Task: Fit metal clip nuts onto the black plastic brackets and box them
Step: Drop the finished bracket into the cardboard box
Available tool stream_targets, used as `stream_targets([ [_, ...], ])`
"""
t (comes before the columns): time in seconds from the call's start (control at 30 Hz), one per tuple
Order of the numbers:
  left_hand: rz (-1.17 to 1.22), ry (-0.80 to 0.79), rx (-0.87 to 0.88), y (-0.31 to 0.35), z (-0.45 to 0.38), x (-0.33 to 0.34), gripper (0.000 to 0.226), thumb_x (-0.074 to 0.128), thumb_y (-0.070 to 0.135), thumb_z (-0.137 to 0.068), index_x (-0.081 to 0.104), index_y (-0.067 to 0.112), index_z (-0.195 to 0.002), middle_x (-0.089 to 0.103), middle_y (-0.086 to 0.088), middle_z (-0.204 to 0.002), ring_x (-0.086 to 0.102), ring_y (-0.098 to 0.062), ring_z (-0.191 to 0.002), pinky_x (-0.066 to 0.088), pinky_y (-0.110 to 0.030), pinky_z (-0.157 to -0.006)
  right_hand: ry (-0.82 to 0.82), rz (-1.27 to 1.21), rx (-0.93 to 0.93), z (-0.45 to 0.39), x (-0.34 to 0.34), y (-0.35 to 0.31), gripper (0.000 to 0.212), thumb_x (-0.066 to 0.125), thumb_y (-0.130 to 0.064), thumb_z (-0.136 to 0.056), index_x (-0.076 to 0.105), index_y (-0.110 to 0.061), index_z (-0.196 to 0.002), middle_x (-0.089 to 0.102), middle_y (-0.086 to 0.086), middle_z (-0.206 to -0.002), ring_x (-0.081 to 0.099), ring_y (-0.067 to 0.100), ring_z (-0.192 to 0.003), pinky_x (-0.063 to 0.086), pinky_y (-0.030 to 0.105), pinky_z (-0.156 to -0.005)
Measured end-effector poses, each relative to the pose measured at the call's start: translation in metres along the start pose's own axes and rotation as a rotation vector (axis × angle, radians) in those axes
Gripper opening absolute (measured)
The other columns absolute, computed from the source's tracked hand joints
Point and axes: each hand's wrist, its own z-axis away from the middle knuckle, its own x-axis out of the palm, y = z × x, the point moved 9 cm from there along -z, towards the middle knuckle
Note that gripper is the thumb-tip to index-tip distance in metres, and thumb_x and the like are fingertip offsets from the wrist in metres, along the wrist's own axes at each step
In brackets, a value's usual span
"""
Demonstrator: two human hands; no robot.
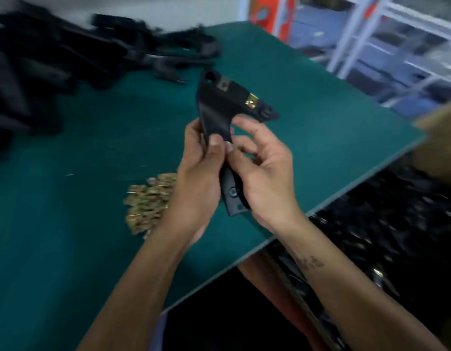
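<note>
My one head camera looks forward and down, close over the green table, its right edge running diagonally.

Black bracket with two brass clip nuts, held above table.

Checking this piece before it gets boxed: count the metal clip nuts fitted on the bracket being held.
2 show. One clip nut sits near the bracket's far upper end, the other clip nut on its right edge. The hands cover the lower part, so more may be hidden.
</note>
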Motion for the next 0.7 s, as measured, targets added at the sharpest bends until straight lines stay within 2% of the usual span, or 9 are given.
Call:
stream_targets([
  [0.1, -0.263, -0.341, 0.044, -0.032, 0.040, 0.098, 0.041, 0.049, 0.011, -0.097, 0.049, 0.027, -0.135, 0.061, 0.018, -0.130, 0.055, 0.006, -0.122, 0.039, -0.015, -0.105, 0.369, -0.125, 0.137, 0.047, -0.116, 0.011, 0.031, 0.062, 0.009, -0.094, 0.066, -0.015, -0.114, 0.072, 0.008, -0.100, 0.065, 0.020, -0.097, 0.053, 0.033, -0.091],
  [0.17, -0.387, -0.559, -0.066, -0.074, 0.081, 0.154, 0.055, 0.055, 0.006, -0.096, 0.045, 0.027, -0.146, 0.058, 0.014, -0.140, 0.052, -0.001, -0.132, 0.037, -0.021, -0.111, 0.586, -0.177, 0.258, 0.099, -0.186, 0.028, 0.034, 0.060, 0.007, -0.094, 0.064, -0.005, -0.126, 0.075, 0.011, -0.109, 0.069, 0.019, -0.099, 0.058, 0.030, -0.091],
  [0.23, -0.594, -0.741, -0.234, -0.121, 0.124, 0.191, 0.064, 0.059, 0.012, -0.096, 0.035, 0.023, -0.154, 0.058, 0.001, -0.144, 0.053, -0.016, -0.134, 0.042, -0.028, -0.108, 0.767, -0.080, 0.412, 0.159, -0.245, 0.050, 0.039, 0.061, 0.005, -0.095, 0.062, -0.001, -0.133, 0.075, 0.011, -0.116, 0.070, 0.021, -0.106, 0.056, 0.036, -0.100],
  [0.33, -0.854, -1.076, -0.533, -0.191, 0.185, 0.216, 0.048, 0.052, 0.023, -0.102, 0.041, 0.015, -0.149, 0.057, -0.010, -0.139, 0.058, -0.027, -0.124, 0.045, -0.031, -0.089, 0.875, 0.045, 0.672, 0.235, -0.295, 0.102, 0.037, 0.062, 0.006, -0.096, 0.064, -0.001, -0.132, 0.069, 0.017, -0.127, 0.064, 0.032, -0.121, 0.044, 0.051, -0.114],
  [0.4, -1.012, -1.288, -0.608, -0.224, 0.207, 0.221, 0.027, 0.048, 0.022, -0.104, 0.056, 0.010, -0.127, 0.060, -0.016, -0.116, 0.060, -0.031, -0.101, 0.043, -0.033, -0.077, 0.951, 0.030, 0.821, 0.276, -0.310, 0.142, 0.037, 0.060, 0.013, -0.094, 0.065, 0.005, -0.129, 0.070, 0.023, -0.122, 0.066, 0.036, -0.114, 0.047, 0.051, -0.110],
  [0.47, -1.084, -1.373, -0.656, -0.250, 0.214, 0.212, 0.015, 0.047, 0.020, -0.104, 0.056, 0.009, -0.109, 0.055, -0.011, -0.092, 0.054, -0.027, -0.078, 0.040, -0.033, -0.067, 0.988, 0.023, 0.929, 0.307, -0.318, 0.176, 0.033, 0.057, 0.018, -0.092, 0.066, 0.010, -0.123, 0.071, 0.024, -0.113, 0.069, 0.037, -0.103, 0.052, 0.049, -0.102],
  [0.57, -1.161, -1.443, -0.729, -0.273, 0.223, 0.188, 0.016, 0.044, 0.018, -0.105, 0.052, 0.005, -0.110, 0.049, -0.009, -0.091, 0.047, -0.025, -0.075, 0.039, -0.035, -0.071, 1.020, 0.094, 1.019, 0.342, -0.331, 0.202, 0.028, 0.055, 0.009, -0.097, 0.069, 0.006, -0.121, 0.073, 0.018, -0.104, 0.070, 0.037, -0.099, 0.056, 0.047, -0.096],
  [0.63, -1.194, -1.537, -0.737, -0.274, 0.231, 0.178, 0.019, 0.043, 0.019, -0.106, 0.052, 0.003, -0.112, 0.049, -0.011, -0.098, 0.047, -0.026, -0.080, 0.041, -0.036, -0.076, 1.110, 0.224, 1.058, 0.362, -0.345, 0.202, 0.030, 0.051, 0.000, -0.101, 0.074, -0.006, -0.119, 0.073, 0.005, -0.089, 0.071, 0.027, -0.083, 0.059, 0.044, -0.090],
  [0.7, -1.212, -1.659, -0.703, -0.262, 0.236, 0.182, 0.022, 0.042, 0.021, -0.109, 0.050, 0.007, -0.094, 0.046, -0.011, -0.090, 0.046, -0.026, -0.076, 0.040, -0.038, -0.075, 1.229, 0.317, 1.090, 0.375, -0.358, 0.194, 0.033, 0.049, -0.003, -0.100, 0.074, -0.009, -0.120, 0.074, 0.006, -0.094, 0.069, 0.028, -0.084, 0.058, 0.044, -0.088],
])
